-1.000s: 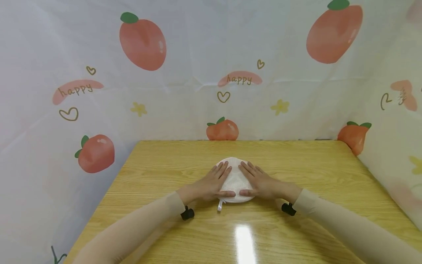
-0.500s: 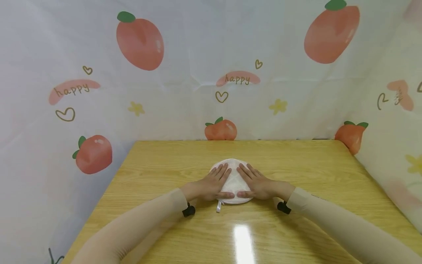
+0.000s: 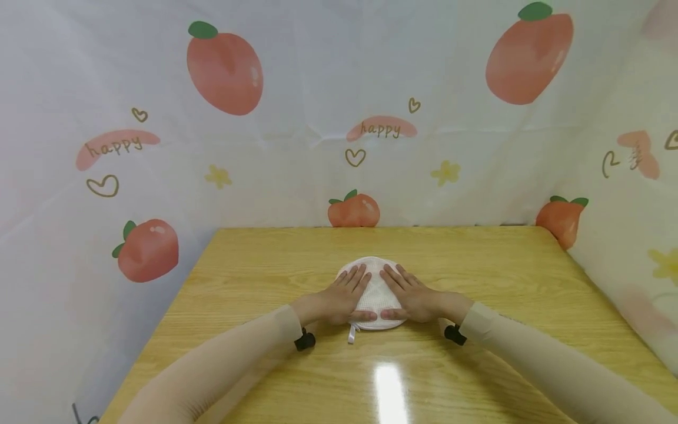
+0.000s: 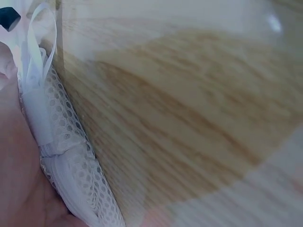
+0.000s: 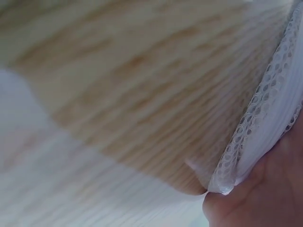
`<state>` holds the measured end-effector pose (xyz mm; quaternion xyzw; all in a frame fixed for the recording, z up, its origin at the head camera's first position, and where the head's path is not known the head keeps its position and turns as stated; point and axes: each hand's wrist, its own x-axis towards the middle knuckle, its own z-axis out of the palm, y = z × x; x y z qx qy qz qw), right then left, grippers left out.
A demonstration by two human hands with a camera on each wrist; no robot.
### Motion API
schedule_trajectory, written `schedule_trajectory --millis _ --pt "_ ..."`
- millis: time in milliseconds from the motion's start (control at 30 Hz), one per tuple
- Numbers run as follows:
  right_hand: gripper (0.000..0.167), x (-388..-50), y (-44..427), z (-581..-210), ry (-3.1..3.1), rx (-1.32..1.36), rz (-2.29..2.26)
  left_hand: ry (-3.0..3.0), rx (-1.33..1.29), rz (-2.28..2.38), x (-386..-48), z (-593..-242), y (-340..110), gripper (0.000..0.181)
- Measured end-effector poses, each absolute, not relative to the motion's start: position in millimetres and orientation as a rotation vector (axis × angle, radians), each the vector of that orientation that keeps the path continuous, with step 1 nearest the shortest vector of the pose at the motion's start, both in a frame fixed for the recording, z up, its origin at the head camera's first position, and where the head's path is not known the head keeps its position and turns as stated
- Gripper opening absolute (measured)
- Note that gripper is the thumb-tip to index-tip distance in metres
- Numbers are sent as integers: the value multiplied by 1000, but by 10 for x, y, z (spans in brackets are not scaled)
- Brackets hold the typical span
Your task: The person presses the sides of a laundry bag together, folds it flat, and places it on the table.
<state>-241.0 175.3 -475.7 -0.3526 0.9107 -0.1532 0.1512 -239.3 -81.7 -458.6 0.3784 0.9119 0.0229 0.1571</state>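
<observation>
A round white mesh bag [image 3: 374, 297] lies flattened on the wooden table in the head view. My left hand [image 3: 339, 297] rests flat on its left side, fingers straight and spread. On the right side my right hand [image 3: 418, 299] presses down the same way, its thumb pointing toward the left thumb. A small white ribbon loop [image 3: 352, 334] sticks out at the near left edge. The left wrist view shows the bag's mesh side wall [image 4: 71, 137] beside the palm. In the right wrist view a white zipper band [image 5: 270, 137] runs along the mesh next to the hand.
The wooden table [image 3: 275, 259] extends around the bag and reflects a bright light in front. A white cloth backdrop [image 3: 296, 88] printed with peaches stands behind and along both sides. A black wrist camera [image 3: 305, 340] hangs under the left wrist, another black camera [image 3: 454, 334] under the right.
Over the past second both hands have shifted very slightly, the right one a little inward, while staying flat on the mesh bag. The head view has drifted slightly.
</observation>
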Motion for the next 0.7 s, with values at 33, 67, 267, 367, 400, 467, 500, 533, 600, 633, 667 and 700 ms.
schedule_trajectory --millis 33,67,267,367,400,467,500,533,600,633,667,700 --pt "102 -2412 1755 -4760 2615 -1007 -438 2610 1086 72 -2392 -4587 -818 97" --pt "102 -2413 1757 -4762 2617 -1001 -434 2609 1091 77 -2390 -4583 -819 97" --pt "102 -2403 1764 -4702 2623 -990 -423 2620 1099 114 -2372 -4521 -833 97" --pt "102 -2378 1750 -4639 2629 -1010 -465 2648 1097 127 -2363 -4496 -852 96" --pt "101 -2368 1743 -4619 2631 -1016 -482 2651 1098 131 -2362 -4488 -860 96" --pt "101 -2349 1727 -4586 2641 -1022 -490 2654 1106 140 -2364 -4475 -877 95" --pt "100 -2340 1721 -4572 2646 -1025 -496 2654 1107 154 -2363 -4467 -884 95" --pt "100 -2333 1717 -4558 2654 -1020 -493 2654 1107 168 -2362 -4456 -890 95" --pt "100 -2323 1715 -4528 2670 -1013 -477 2654 1106 199 -2359 -4433 -896 96" --pt "100 -2322 1713 -4508 2675 -1007 -473 2656 1103 216 -2358 -4421 -899 96" --pt "99 -2322 1711 -4483 2679 -1005 -475 2662 1102 235 -2360 -4410 -901 97" --pt "99 -2329 1710 -4458 2682 -1003 -486 2666 1101 253 -2359 -4391 -904 97"
